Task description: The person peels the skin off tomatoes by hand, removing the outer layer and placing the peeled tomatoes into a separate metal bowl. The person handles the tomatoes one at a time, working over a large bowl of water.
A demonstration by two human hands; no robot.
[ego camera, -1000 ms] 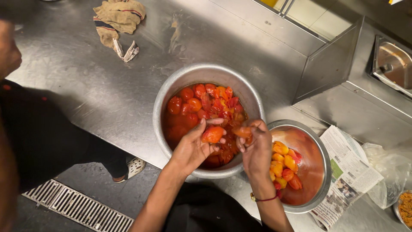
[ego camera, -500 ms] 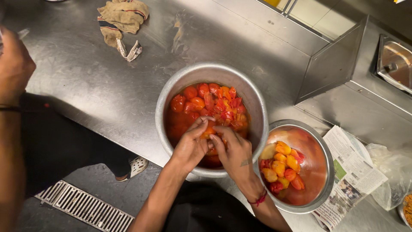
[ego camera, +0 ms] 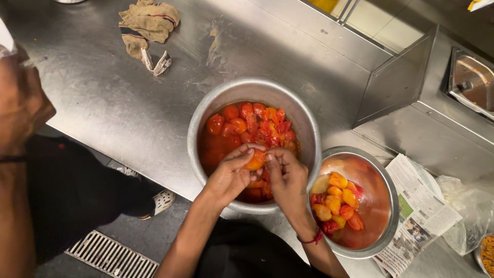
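Observation:
My left hand (ego camera: 226,177) and my right hand (ego camera: 286,177) meet over the near rim of a large steel pot (ego camera: 221,98) that holds several red tomatoes in red liquid. Between the fingertips of both hands is one orange tomato (ego camera: 256,159). My left hand cups it from the left, and my right hand's fingers pinch at its right side. A red thread band sits on my right wrist. To the right, a smaller steel bowl (ego camera: 387,206) holds several orange and red tomato pieces (ego camera: 337,198).
The pot and bowl stand on a steel counter (ego camera: 103,98). A crumpled brown cloth (ego camera: 149,23) lies at the back. Newspaper (ego camera: 417,206) and a clear plastic bag (ego camera: 471,211) lie right of the bowl. Another person's hand (ego camera: 20,103) and dark clothing are at the left. A floor drain grate (ego camera: 110,255) is below.
My right hand moved left from beside the small bowl and joined my left hand on the tomato over the pot. The other person's hand at the left rose further into view.

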